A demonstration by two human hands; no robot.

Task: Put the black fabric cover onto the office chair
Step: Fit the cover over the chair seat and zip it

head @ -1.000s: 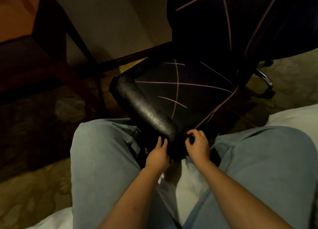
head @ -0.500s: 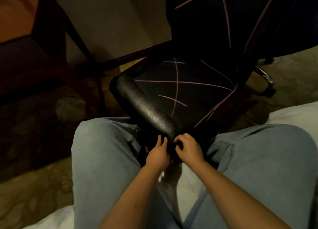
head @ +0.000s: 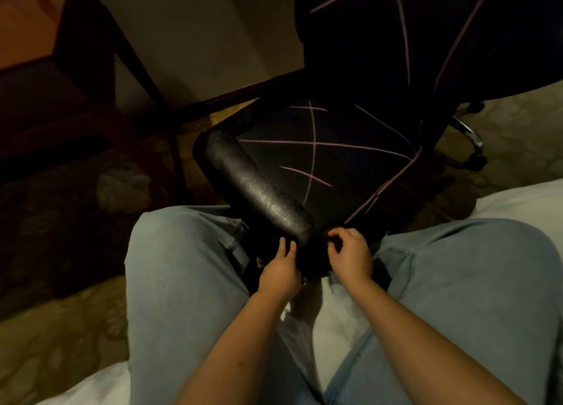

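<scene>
Black fabric cover, crossed by thin pink lines, is lying over most of the seat of the office chair, and the same patterned cloth is covering the backrest above it. One rolled edge of the seat is showing as bare, glossy black padding, with the cloth's hem running just beside it. At the corner of the seat nearest the person, the left hand is reaching in below the end of that bare roll, its fingers stretched out straight and lying against the dark material without closing on it. Just beside it, at the same corner of the office chair, the right hand is curling its fingers and thumb together and pinching the loose dark edge of the cloth. The person's knees in light blue jeans are flanking that corner. A white bed is lying under the person, near the office chair's chrome base, and a dark wooden surface is standing beyond the seat's bare edge.
</scene>
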